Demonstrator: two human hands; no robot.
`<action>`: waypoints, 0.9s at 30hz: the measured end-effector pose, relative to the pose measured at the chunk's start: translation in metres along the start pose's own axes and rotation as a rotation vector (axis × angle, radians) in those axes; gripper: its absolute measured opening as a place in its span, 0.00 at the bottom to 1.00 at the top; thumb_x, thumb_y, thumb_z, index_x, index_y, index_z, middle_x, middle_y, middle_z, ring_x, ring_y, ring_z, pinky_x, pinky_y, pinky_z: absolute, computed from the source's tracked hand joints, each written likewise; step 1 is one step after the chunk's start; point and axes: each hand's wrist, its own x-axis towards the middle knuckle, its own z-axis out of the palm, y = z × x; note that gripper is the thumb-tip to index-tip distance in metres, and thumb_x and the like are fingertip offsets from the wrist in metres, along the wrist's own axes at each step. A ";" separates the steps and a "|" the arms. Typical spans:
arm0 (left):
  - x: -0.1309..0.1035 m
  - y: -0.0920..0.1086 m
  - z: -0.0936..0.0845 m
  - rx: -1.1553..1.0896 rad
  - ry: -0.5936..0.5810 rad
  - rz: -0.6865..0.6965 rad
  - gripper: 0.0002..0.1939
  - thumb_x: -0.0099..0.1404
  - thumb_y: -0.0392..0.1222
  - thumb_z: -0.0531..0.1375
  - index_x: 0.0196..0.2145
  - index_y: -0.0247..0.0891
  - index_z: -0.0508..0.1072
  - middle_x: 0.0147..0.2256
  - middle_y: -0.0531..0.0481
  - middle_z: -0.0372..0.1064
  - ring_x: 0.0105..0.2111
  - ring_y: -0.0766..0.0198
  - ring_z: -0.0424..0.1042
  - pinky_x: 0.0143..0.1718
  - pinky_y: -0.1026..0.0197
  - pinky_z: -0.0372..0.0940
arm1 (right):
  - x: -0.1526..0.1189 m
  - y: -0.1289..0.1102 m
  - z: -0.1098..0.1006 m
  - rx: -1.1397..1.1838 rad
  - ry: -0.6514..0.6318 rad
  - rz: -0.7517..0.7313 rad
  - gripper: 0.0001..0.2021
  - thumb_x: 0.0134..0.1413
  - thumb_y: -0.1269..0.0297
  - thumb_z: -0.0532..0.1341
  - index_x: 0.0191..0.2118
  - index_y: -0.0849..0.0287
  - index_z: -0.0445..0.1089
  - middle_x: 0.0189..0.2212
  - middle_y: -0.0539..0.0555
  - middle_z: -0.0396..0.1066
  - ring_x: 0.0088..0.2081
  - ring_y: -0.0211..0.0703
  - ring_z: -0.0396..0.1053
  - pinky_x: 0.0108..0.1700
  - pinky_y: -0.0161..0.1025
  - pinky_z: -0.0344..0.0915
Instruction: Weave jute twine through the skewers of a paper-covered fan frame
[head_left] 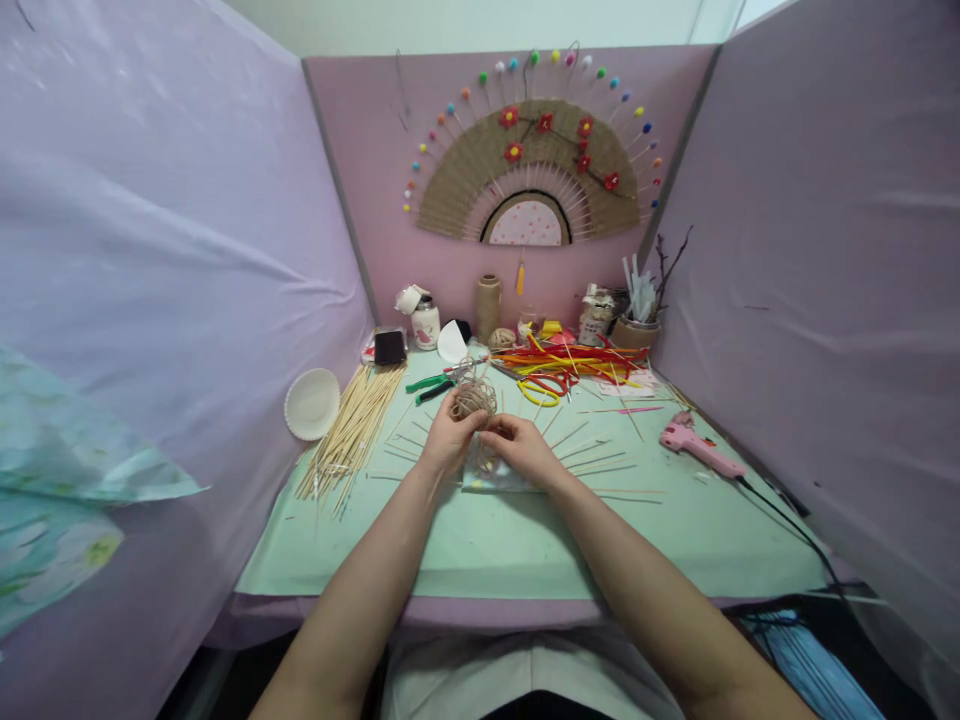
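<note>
My left hand (450, 435) is wrapped around a loose, tangled bundle of brown twine (474, 393) above the middle of the table. Close beside it, my right hand (521, 447) has its thumb and fingers pinched together at the lower right of the bundle, apparently on a strand of the twine. Beneath both hands lies a half-round patterned piece (499, 477), from which thin sticks (600, 463) fan out to both sides. My hands hide much of its middle.
Bamboo sticks (356, 430) and a white bowl (312, 404) are at left. Green-handled pliers (427, 383), yellow-and-red scissors (541, 388) and coloured pipe cleaners (570, 358) lie beyond my hands. A pink glue gun (701, 447) with a black cord rests at right. A decorated fan (536, 160) hangs behind.
</note>
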 end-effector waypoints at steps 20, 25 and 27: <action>-0.001 0.006 -0.001 -0.135 -0.116 -0.221 0.17 0.60 0.39 0.61 0.48 0.39 0.69 0.43 0.46 0.73 0.39 0.61 0.74 0.45 0.57 0.70 | 0.008 -0.007 -0.012 0.399 0.317 0.120 0.08 0.42 0.60 0.64 0.21 0.57 0.67 0.19 0.46 0.64 0.23 0.33 0.59 0.24 0.32 0.53; 0.001 0.011 -0.005 -0.143 -0.051 -0.263 0.21 0.58 0.29 0.59 0.50 0.38 0.70 0.42 0.46 0.75 0.37 0.64 0.75 0.45 0.58 0.70 | 0.013 -0.006 -0.016 0.518 0.332 0.168 0.09 0.39 0.60 0.66 0.22 0.58 0.67 0.20 0.46 0.66 0.23 0.33 0.60 0.24 0.32 0.56; 0.001 0.011 -0.005 -0.126 -0.053 -0.269 0.19 0.58 0.30 0.61 0.49 0.37 0.70 0.41 0.46 0.76 0.36 0.65 0.75 0.41 0.61 0.70 | 0.013 -0.005 -0.016 0.537 0.307 0.166 0.10 0.39 0.59 0.67 0.22 0.58 0.68 0.20 0.47 0.67 0.22 0.33 0.61 0.24 0.32 0.57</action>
